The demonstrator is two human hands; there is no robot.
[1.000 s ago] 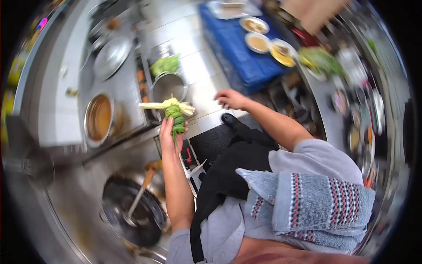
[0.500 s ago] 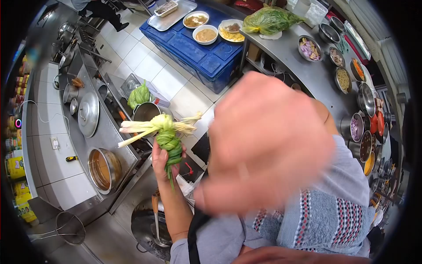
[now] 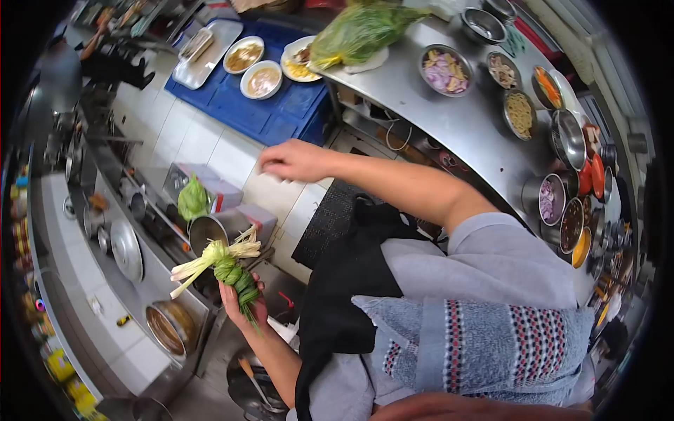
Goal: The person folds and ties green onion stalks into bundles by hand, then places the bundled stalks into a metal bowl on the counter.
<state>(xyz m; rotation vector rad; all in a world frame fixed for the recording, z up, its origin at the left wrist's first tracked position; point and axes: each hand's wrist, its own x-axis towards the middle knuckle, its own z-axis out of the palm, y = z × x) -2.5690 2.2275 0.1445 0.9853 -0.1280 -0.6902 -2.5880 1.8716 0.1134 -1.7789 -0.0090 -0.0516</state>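
My left hand is closed around a bundle of lemongrass. Its green leaves are wound into a thick knot, pale cut stalks stick out to the left, and frayed dry ends point right. A metal pot stands just beyond the bundle, which overlaps its rim in view. My right hand is stretched out over the tiled floor, well apart from the bundle. Its fingers are loosely bent and a little blurred, with nothing visible in them.
A steel counter carries bowls of chopped onion, noodles and carrot. Dishes stand on a blue chest. A wok with a ladle lies below my left arm. Another person stands at far left.
My right hand has moved from close before the camera out over the floor. The view has shifted, while my left hand keeps its hold on the lemongrass.
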